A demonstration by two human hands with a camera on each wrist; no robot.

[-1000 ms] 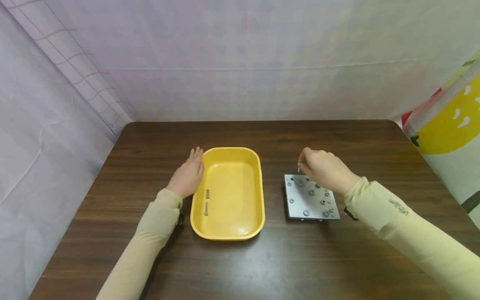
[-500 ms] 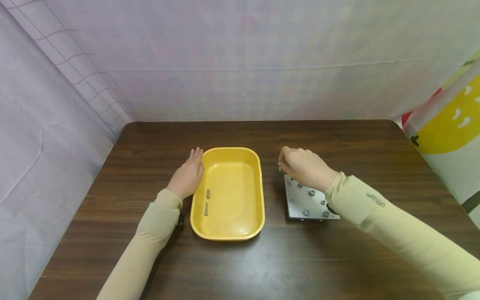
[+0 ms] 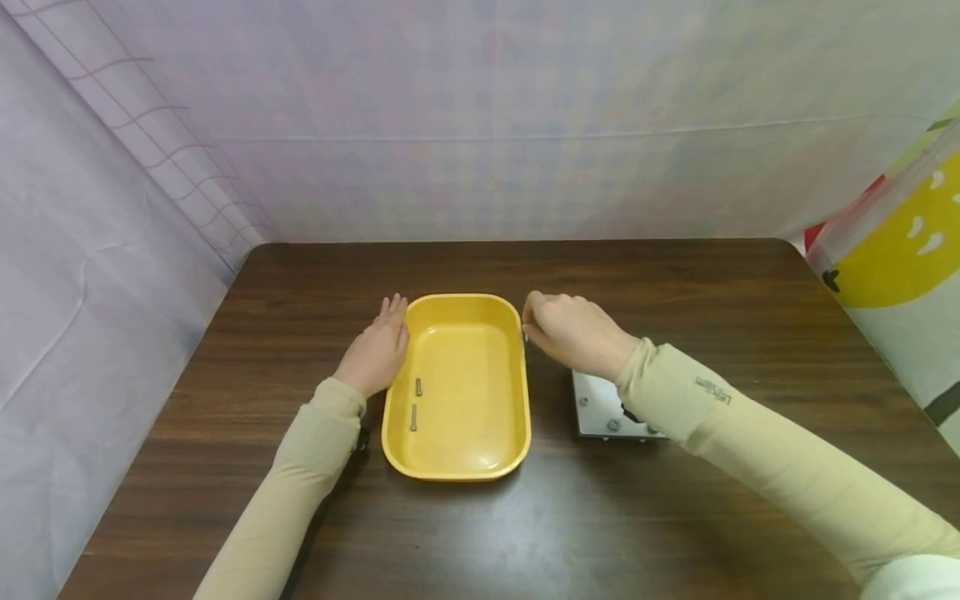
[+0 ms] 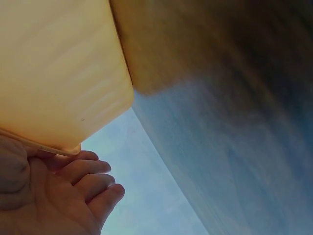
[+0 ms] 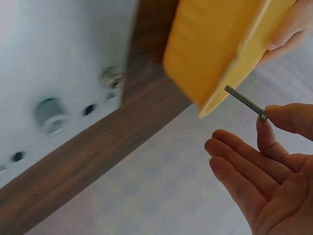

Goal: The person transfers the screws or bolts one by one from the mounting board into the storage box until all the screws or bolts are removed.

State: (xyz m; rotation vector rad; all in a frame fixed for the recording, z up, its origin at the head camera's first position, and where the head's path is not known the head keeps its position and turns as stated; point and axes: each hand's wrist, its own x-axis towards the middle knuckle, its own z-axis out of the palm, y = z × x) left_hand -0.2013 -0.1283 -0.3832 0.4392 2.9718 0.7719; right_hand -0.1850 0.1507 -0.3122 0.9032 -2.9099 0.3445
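Observation:
My right hand (image 3: 576,333) pinches a small metal screw (image 5: 247,104) by its head, between thumb and index finger. Its other fingers extend loosely, and the shank points toward the yellow tray (image 3: 527,392). This hand is beside the tray's right rim, above the table. Along the left rim rests my left hand (image 3: 375,348), fingers fairly straight; in the left wrist view its palm lies against the tray's edge. Inside the tray, near the left wall, lie a shorter screw (image 3: 419,387) and a longer screw (image 3: 413,417).
A grey metal plate (image 3: 596,404) with bolts and holes stands right of the tray, partly hidden under my right forearm. Both are on a dark wooden table (image 3: 480,542). Pale curtains (image 3: 480,125) hang behind the table and at its sides.
My right hand has moved left with the pinched screw, from above the metal plate's far edge to the tray's right rim. The left hand and tray have stayed put.

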